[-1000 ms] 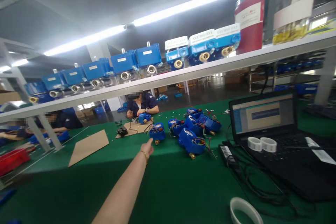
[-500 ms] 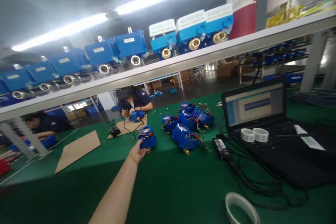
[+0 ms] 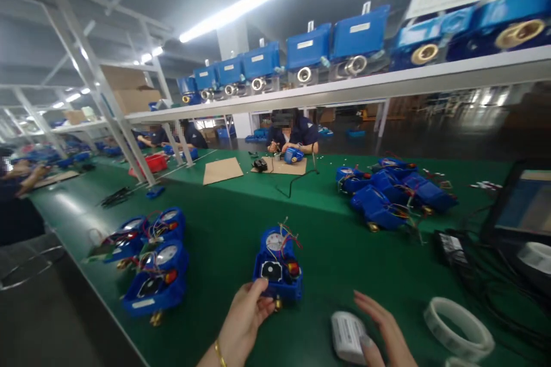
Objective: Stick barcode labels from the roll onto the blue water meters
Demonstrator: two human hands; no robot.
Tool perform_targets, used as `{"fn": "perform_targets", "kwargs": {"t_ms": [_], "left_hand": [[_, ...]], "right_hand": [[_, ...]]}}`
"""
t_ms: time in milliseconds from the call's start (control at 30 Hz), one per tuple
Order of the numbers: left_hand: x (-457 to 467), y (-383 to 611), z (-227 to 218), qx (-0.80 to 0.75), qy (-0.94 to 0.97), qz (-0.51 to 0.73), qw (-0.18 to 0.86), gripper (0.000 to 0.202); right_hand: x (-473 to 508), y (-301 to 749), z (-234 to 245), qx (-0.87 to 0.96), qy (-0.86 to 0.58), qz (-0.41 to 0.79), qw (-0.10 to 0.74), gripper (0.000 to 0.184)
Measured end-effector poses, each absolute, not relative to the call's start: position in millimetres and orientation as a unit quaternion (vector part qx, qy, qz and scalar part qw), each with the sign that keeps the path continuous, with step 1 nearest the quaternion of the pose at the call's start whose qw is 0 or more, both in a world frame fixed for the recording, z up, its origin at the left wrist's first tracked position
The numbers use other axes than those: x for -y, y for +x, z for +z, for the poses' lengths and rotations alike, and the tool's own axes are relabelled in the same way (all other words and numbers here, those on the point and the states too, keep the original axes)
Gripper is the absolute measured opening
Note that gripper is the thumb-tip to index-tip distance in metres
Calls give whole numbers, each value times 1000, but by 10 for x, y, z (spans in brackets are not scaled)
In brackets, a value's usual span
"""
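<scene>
Since the earlier frame, the blue meter (image 3: 279, 266) has been brought away from the cluster of blue meters (image 3: 387, 192) to the near middle of the tabletop (image 3: 215, 223), and the right hand (image 3: 385, 327) has come into view. The meter's near left corner is gripped by the left hand (image 3: 246, 315), with the thumb laid over the rim and the fingers curled below, beside a brass fitting (image 3: 278, 303). The housing is seen open at the top, with a round dial and loose wires exposed; whether it is fully rested on the tabletop cannot be told. The right hand is held open, fingers extended, over the right side of a white rounded device (image 3: 345, 335); its thumb overlaps the device's edge, but whether contact is made cannot be told. To the right, a tape roll (image 3: 456, 345) is seen lying on the tabletop. At the left, more blue meters (image 3: 161, 289) are grouped, well apart from the gripped one.
</scene>
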State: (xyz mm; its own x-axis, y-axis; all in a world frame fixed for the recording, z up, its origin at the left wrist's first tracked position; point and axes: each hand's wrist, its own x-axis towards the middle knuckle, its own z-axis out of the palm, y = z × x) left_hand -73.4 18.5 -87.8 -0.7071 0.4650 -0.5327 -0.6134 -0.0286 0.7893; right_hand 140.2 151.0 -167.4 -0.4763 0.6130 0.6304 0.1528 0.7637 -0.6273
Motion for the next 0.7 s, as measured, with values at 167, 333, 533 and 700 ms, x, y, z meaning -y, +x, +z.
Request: {"fn": "perform_targets", "kwargs": {"t_ms": [167,333,533,700], "left_hand": [[157,-663,-872,-572,-67,718,391,9],[161,-671,-941,-571,-51,717,397,9],[197,-439,-1156,-570,-27,712,408,26],[243,-317,-1295,-582,-28,704,406,41]], "right_hand": [[-1420,822,-1027,803,-318,342,370,41],[-1513,246,-564,820,-391,351,228,51],[-1414,-141,-272,827,-453,277,184,60],[-1337,-302,-289,811,-452,316,194,40]]}}
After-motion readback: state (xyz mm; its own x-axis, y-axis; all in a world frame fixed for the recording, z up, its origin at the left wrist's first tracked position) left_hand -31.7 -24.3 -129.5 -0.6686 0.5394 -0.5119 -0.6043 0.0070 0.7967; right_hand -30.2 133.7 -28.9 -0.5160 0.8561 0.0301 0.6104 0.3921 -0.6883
